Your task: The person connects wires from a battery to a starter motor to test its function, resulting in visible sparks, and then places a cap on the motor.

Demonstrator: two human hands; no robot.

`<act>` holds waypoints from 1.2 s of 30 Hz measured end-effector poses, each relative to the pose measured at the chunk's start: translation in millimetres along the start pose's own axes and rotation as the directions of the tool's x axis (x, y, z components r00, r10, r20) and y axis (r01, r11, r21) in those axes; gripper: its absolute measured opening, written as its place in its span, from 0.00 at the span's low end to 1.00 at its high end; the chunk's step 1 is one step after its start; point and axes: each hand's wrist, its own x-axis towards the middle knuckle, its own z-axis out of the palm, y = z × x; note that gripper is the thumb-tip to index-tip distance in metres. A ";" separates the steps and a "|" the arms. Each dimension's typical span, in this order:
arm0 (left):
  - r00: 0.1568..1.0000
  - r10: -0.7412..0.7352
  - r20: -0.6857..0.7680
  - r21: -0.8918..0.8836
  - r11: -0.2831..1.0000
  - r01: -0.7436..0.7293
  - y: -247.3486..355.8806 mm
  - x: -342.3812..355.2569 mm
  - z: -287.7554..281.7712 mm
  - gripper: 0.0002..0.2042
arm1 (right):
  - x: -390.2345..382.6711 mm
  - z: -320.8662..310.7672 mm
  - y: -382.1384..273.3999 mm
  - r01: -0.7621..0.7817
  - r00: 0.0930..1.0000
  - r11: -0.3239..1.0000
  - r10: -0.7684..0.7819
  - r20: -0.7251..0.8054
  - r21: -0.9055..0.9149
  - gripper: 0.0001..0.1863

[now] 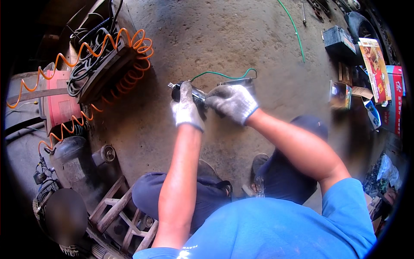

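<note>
Both hands wear grey knit gloves and meet over a dark cylindrical metal part [199, 96] held above the concrete floor. My left hand [186, 108] wraps around the part's left end, where a small metal tip sticks out. My right hand [232, 102] closes over its right end. A thin green wire [224, 76] loops out from behind the part and runs off along the floor toward the top. Behind my right hand a flat dark metal piece [241, 82] shows partly; how it joins the part is hidden.
An orange coiled air hose [86, 113] winds over a red machine [60, 103] and a crate of black cables [92, 64] at left. A compressor tank [71, 164] and wooden frame [116, 211] sit lower left. Boxes and printed packets [373, 64] line the right edge.
</note>
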 end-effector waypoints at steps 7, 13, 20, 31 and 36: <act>0.987 0.163 -0.016 0.093 0.983 -0.161 -15.4 19.0 -10.5 0.17 | 1.6 5.8 7.7 0.019 1.000 0.999 -0.020 -0.022 -0.047 0.14; 0.998 0.054 -0.039 -0.031 0.998 -0.056 -1.1 7.6 -6.1 0.15 | -2.1 -0.4 6.2 0.271 0.961 0.947 -0.275 -0.002 -0.172 0.11; 0.989 -0.120 0.085 -0.269 0.953 0.138 19.5 27.6 -18.3 0.18 | -1.6 -7.4 -2.4 0.242 0.970 0.965 -0.240 0.034 -0.104 0.14; 0.976 -0.105 0.189 -0.222 0.964 0.147 16.5 35.2 -26.3 0.17 | -9.8 8.5 21.1 0.265 0.925 0.784 -0.041 0.379 -0.562 0.21; 0.982 -0.149 0.117 -0.267 0.947 0.176 18.4 16.5 -7.9 0.18 | -5.5 8.1 28.5 0.218 0.944 0.898 -0.094 0.318 -0.383 0.13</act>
